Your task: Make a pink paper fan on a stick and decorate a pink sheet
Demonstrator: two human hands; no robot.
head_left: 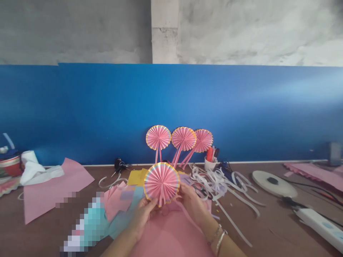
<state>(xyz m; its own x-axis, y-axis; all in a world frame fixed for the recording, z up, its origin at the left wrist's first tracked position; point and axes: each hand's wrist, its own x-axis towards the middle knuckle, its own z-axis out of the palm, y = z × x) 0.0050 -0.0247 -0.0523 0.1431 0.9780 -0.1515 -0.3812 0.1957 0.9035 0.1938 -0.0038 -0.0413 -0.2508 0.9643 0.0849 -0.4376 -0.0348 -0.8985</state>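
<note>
Left hand (pixel 143 214) closed on the lower left edge of a pink pleated paper rosette (pixel 162 182), thumb at the rim. Right hand (pixel 191 200) grips the same piece at its right edge, silver-coloured bracelets (pixel 221 241) on that wrist. Rosette is held up over the bench (pixel 284 217), pleated face toward the camera, yellow along the rim.

Behind it, three similar discs stand in a row in front of the blue partition (pixel 107 100): left disc (pixel 158 137), middle disc (pixel 183 138), right disc (pixel 204 140). Middle one partly covers the right one. Pink strips (pixel 179 155) hang from them.

Right of the hands: tangle of white strips (pixel 211 178), a white cup (pixel 210 165) with pens beyond it, then a round off-white disc (pixel 259 180) and a white power strip (pixel 321 225).

Left side: pink sheet (pixel 56 192) with white crumpled material (pixel 40 175) on it, keys (pixel 122 166) near the partition, yellow paper (pixel 135 177) just beside the rosette
</note>
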